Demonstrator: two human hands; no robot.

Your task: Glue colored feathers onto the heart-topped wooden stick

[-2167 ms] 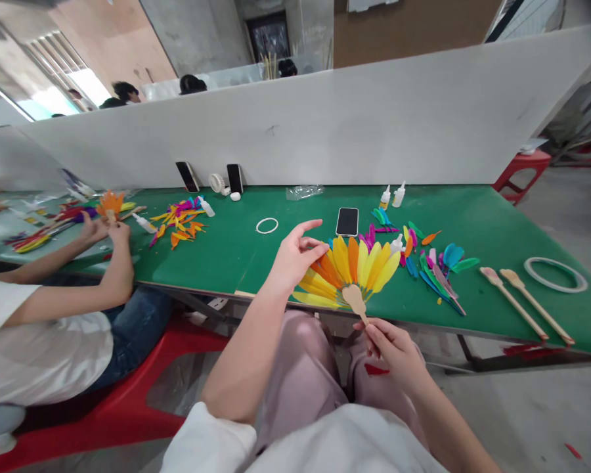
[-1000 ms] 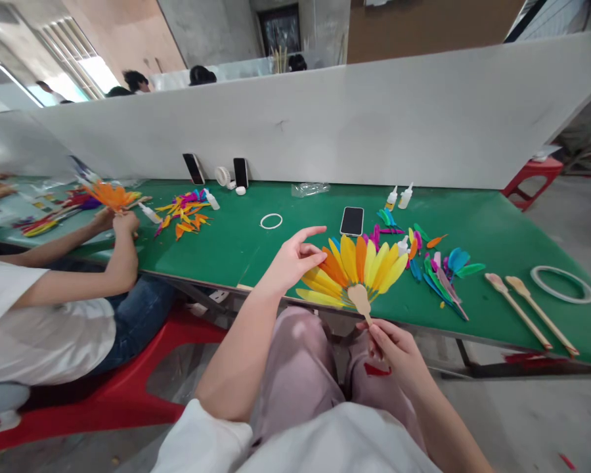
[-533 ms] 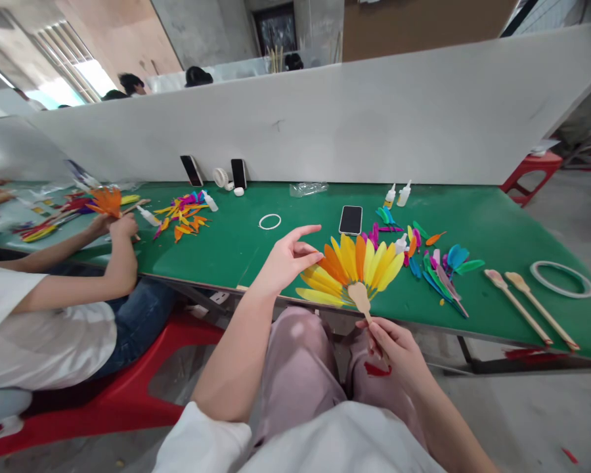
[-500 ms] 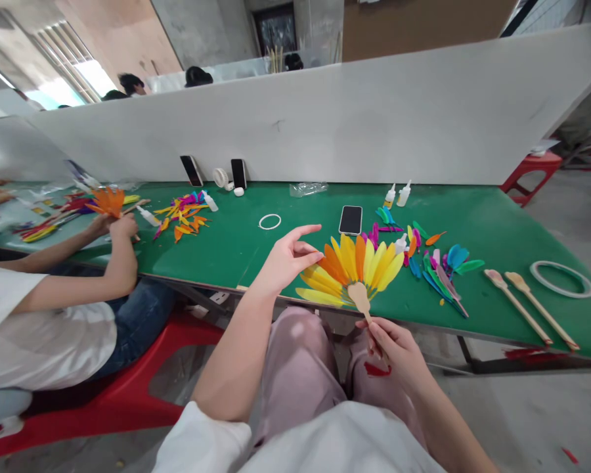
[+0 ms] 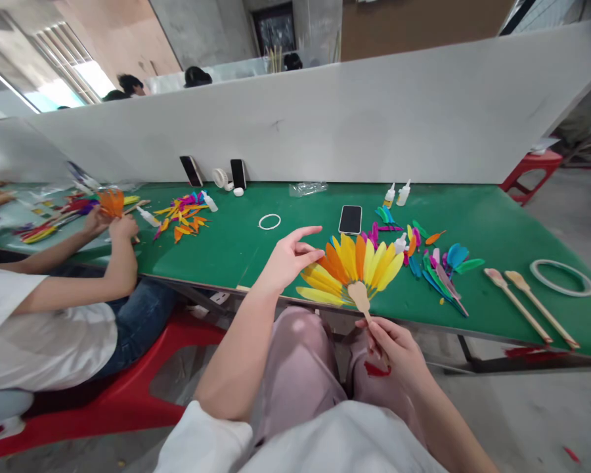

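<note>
In front of me is a feather fan (image 5: 345, 269) of yellow and orange feathers spread out from a flat wooden handle (image 5: 359, 297). My right hand (image 5: 391, 341) grips the lower part of that handle, fingers wrapped round it. My left hand (image 5: 290, 259) is at the fan's upper left, index finger stretched out and thumb tip by an orange feather; whether it touches the feather is unclear. Just behind the fan lie a phone (image 5: 350, 220) and a small white glue bottle (image 5: 400, 244), partly covered by feathers.
Loose coloured feathers (image 5: 443, 272), two wooden sticks (image 5: 519, 307) and a white ring (image 5: 562, 278) lie on the green table (image 5: 502, 226) to the right. Two glue bottles (image 5: 396, 194) stand behind. At left, a co-worker's hands (image 5: 113, 223) hold orange feathers. A white partition (image 5: 374, 121) borders the back.
My hands and the fan are almost unmoved. The co-worker at left has tilted the orange feathers and brought the far hand higher beside them.
</note>
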